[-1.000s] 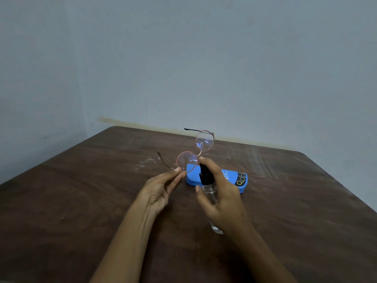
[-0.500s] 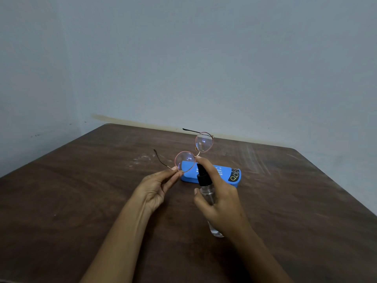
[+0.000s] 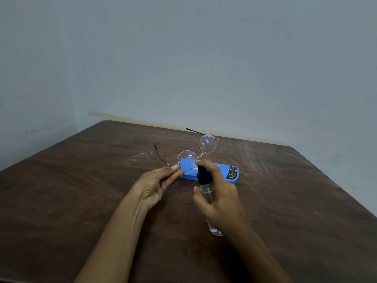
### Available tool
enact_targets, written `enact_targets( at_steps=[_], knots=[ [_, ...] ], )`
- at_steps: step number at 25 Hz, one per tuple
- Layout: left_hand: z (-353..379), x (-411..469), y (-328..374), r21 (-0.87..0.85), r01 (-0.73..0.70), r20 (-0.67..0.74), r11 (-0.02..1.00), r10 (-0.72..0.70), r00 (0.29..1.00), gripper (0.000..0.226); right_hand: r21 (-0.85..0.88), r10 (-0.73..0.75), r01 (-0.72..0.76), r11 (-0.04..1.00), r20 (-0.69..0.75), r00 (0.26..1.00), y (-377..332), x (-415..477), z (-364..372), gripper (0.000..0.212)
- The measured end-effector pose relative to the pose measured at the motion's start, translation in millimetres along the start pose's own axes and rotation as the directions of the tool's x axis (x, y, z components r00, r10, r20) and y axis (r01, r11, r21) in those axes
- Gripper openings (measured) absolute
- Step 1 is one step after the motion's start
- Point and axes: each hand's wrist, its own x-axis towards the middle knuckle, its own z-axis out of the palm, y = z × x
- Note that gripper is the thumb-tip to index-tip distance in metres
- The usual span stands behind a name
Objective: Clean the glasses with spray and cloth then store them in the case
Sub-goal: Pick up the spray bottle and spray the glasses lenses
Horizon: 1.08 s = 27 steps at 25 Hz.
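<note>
My left hand pinches the thin round-lens glasses by the rim of the nearer lens, holding them tilted above the table with both temple arms unfolded. A clear spray bottle with a black nozzle is gripped in my right hand, index finger on top of the nozzle, which points at the nearer lens from a few centimetres away. The blue glasses case lies closed on the table just behind both hands. No cloth is in view.
The dark brown wooden table has pale scuff marks near its far side. A grey-blue wall runs close behind the far edge and along the left. The table's right edge slopes off beyond my right arm.
The glasses and bottle keep almost the same pose. My right index finger stays on the nozzle. The view has shifted slightly.
</note>
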Motion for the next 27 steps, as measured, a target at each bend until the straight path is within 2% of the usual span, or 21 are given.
enact_targets(
  at_steps=[6, 9, 15, 27],
  knots=[
    [-0.9, 0.1, 0.5, -0.018, 0.021, 0.003, 1.000, -0.021, 1.000, 0.013, 0.050, -0.007, 0.009, 0.999, -0.056, 0.998, -0.6, 1.0, -3.9, 0.071],
    [-1.4, 1.1, -0.7, 0.012, 0.025, 0.006, 1.000, -0.025, 1.000, 0.017, 0.045, 0.019, -0.012, 0.999, -0.140, 0.990, 4.3, 2.1, -9.7, 0.078],
    [-1.5, 2.8, -5.0, 0.118, -0.006, 0.029, 0.993, 0.002, 1.000, 0.041, 0.022, 0.032, -0.027, 0.999, -0.261, 0.965, 13.0, 3.5, -23.7, 0.062],
    [-2.0, 1.5, -7.4, 0.166, 0.008, 0.037, 0.986, -0.014, 0.999, 0.038, 0.062, 0.108, -0.098, 0.993, -0.201, 0.974, 14.2, 1.5, -23.3, 0.055]
  ],
)
